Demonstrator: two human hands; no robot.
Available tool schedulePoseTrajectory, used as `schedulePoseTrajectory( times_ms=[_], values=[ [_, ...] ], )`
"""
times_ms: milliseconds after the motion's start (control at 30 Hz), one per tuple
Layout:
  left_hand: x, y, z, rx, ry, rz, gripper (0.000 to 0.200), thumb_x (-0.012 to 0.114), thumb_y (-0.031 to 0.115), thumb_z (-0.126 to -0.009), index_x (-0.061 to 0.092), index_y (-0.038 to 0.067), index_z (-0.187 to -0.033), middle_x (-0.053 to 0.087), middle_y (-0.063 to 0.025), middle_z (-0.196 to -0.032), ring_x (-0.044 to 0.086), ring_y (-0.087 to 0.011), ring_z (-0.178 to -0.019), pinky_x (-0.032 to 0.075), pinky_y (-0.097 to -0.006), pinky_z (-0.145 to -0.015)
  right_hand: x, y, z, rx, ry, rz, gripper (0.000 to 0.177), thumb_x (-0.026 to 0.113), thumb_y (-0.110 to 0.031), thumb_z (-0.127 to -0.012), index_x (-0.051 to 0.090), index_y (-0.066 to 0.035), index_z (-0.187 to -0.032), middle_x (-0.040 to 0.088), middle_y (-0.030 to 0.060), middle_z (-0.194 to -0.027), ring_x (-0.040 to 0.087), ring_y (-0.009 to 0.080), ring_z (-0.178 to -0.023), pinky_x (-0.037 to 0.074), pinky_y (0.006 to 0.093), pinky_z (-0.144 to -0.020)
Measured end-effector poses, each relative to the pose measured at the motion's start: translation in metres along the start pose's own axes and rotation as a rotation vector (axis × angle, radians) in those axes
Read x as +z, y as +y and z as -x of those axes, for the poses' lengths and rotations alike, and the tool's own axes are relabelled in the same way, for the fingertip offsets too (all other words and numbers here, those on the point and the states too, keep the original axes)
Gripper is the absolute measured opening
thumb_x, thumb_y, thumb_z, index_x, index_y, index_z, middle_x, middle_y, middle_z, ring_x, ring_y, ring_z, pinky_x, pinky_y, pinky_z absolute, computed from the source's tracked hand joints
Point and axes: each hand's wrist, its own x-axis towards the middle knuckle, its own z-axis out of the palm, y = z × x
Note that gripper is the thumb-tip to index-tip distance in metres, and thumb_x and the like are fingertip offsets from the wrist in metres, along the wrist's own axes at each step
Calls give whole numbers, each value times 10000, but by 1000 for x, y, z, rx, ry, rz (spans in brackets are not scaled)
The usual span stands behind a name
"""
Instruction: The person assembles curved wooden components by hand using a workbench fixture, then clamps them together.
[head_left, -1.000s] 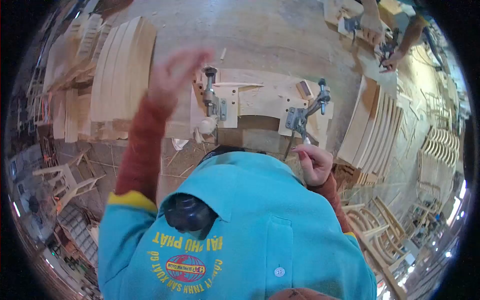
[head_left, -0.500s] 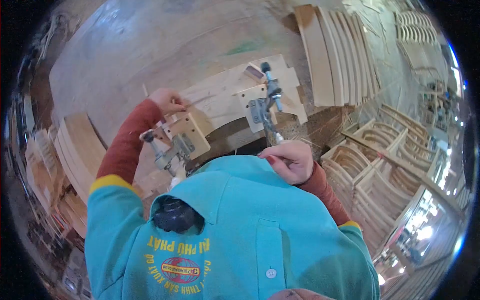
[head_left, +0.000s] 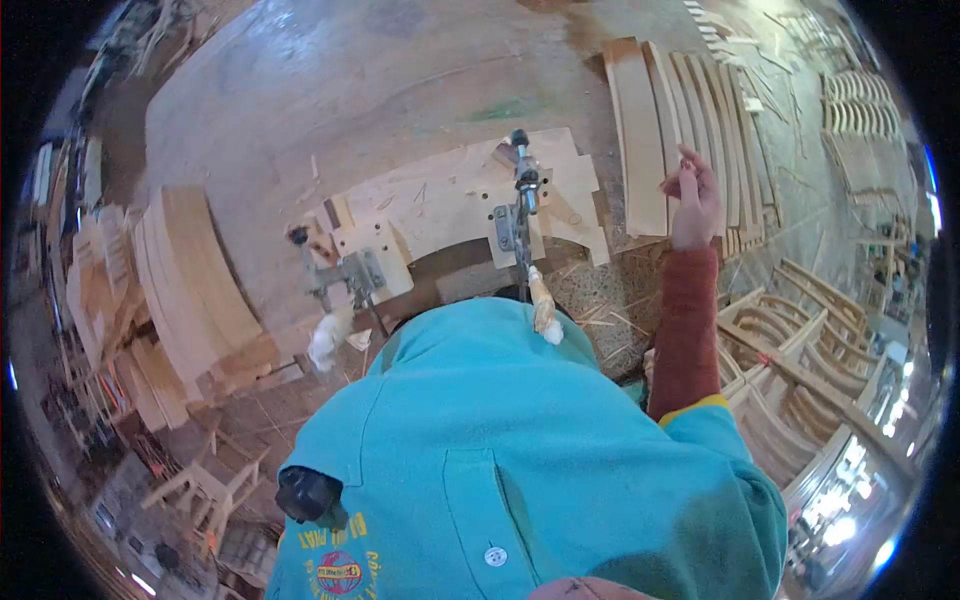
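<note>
Rust-red, the sleeve (head_left: 688, 320) reaches past the right side of the wooden jig (head_left: 450, 222), and the right hand (head_left: 694, 208) hangs over the stack of curved boards (head_left: 637, 130) standing there. Half a second ago that hand was at the wrapped handle (head_left: 541, 305) of the jig's right clamp (head_left: 526, 178), and the left hand was on the jig's left end; the handle has been let go, and the left hand has gone from my sight. From where I stand, the right hand's fingers look half curled, but I can't tell whether they touch a board or pinch anything, and for the left hand I can't tell the grip at all. The jig sits just in front of the teal shirt (head_left: 560, 430), its left clamp (head_left: 360, 277) ending in a pale, blurry handle (head_left: 330, 336). The shirt's yellow lettering (head_left: 330, 540), on the near side of the jig, is partly cut off, and the frames (head_left: 790, 360) to the jig's right overlap so much that single pieces are hard to make out
</note>
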Motion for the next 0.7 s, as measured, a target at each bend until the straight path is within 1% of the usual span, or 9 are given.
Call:
schedulePoseTrajectory(
  times_ms=[33, 133, 200, 267, 333, 367, 467, 567, 700],
  values=[
    [11, -23, -1, -6, 45, -24, 268, 487, 154, -909, 514, 40, -1150, 542, -60, -1007, 510, -147, -846, 423, -271, -706, -4, 34, -22, 33, 22, 174, 414, 498, -254, -866, 510, 9, -1186, 605, 99, -885, 590, 210, -837, 466, 323, -764],
    [42, -56, -20, 36, 114, -1, 331, 502, 174, -912, 485, 39, -1213, 516, -78, -1129, 494, -164, -986, 411, -280, -815, 5, 117, -46, -102, 44, 1421, 626, 525, -339, -821, 369, -13, -1332, 463, 208, -1264, 453, 297, -1175, 355, 408, -970],
    [36, -78, -43, 84, 133, 145, 375, 512, 187, -913, 466, 38, -1255, 499, -90, -1211, 483, -175, -1079, 402, -285, -888, 23, 131, -34, -73, 134, 1447, 741, 537, -433, -774, 319, -41, -1364, 290, 205, -1389, 288, 318, -1292, 282, 456, -1020],
    [10, -109, -85, 64, 31, 631, 422, 522, 201, -915, 447, 37, -1297, 482, -103, -1292, 472, -186, -1172, 394, -291, -961, 40, 150, -22, -108, 208, 1376, 812, 547, -436, -743, 241, -73, -1402, 168, 186, -1464, 174, 326, -1359, 241, 492, -1045],
    [121, 38, 31, 500, 258, -317, 491, 505, 76, -889, 365, 26, -1357, 449, -124, -1334, 427, -188, -1223, 334, -308, -1018, 58, 143, -15, -104, 177, 1473, 817, 553, -425, -748, 216, -90, -1412, 158, 178, -1471, 152, 322, -1365, 247, 496, -1041],
    [136, 66, 50, 552, 242, -240, 488, 499, 72, -889, 365, 26, -1356, 442, -130, -1338, 414, -198, -1237, 334, -314, -1017, 66, 134, -12, -98, 175, 1523, 820, 555, -419, -750, 203, -99, -1417, 154, 175, -1474, 142, 321, -1368, 250, 499, -1039],
    [171, 125, 102, 677, 226, -104, 483, 485, 61, -888, 365, 22, -1354, 438, -146, -1337, 397, -218, -1255, 334, -329, -1016, 68, 85, -1, -11, -120, 1343, 846, 599, -372, -739, 174, -132, -1431, 214, 191, -1453, 244, 355, -1329, 279, 474, -1038],
    [172, 132, 118, 741, 203, -118, 479, 484, 62, -892, 362, 12, -1352, 435, -153, -1338, 393, -219, -1258, 332, -335, -1017, 44, 111, -33, 56, -53, 869, 751, 649, -304, -749, 270, -126, -1372, 325, 247, -1377, 398, 390, -1224, 364, 471, -987],
    [173, 148, 104, 833, 153, -159, 463, 486, 80, -905, 363, -21, -1340, 440, -153, -1336, 398, -218, -1256, 326, -326, -1015, 30, 128, -43, 204, -172, 1008, 695, 646, -345, -756, 321, -96, -1318, 579, 276, -1077, 549, 432, -1027, 436, 461, -904]
  ],
)
